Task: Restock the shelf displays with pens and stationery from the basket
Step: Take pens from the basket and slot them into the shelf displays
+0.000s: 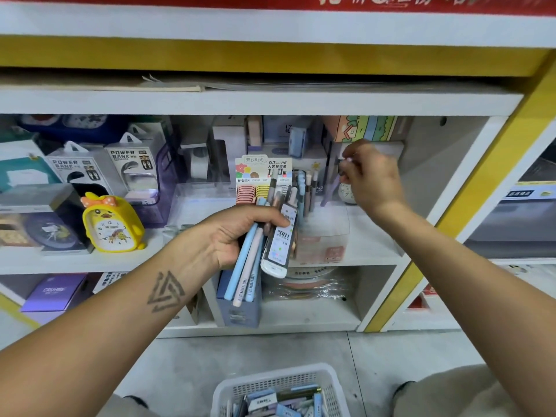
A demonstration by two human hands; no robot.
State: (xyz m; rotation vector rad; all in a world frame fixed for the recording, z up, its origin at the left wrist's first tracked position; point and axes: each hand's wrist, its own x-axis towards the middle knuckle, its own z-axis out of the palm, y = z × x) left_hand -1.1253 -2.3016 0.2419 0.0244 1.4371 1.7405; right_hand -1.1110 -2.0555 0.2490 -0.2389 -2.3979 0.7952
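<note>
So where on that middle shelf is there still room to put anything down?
Bare shelf shows right of the clear pen holder, under the right hand, up to the side wall. A small strip lies between the yellow duck clock and that holder. Left of the clock and along the back, boxes crowd.
</note>
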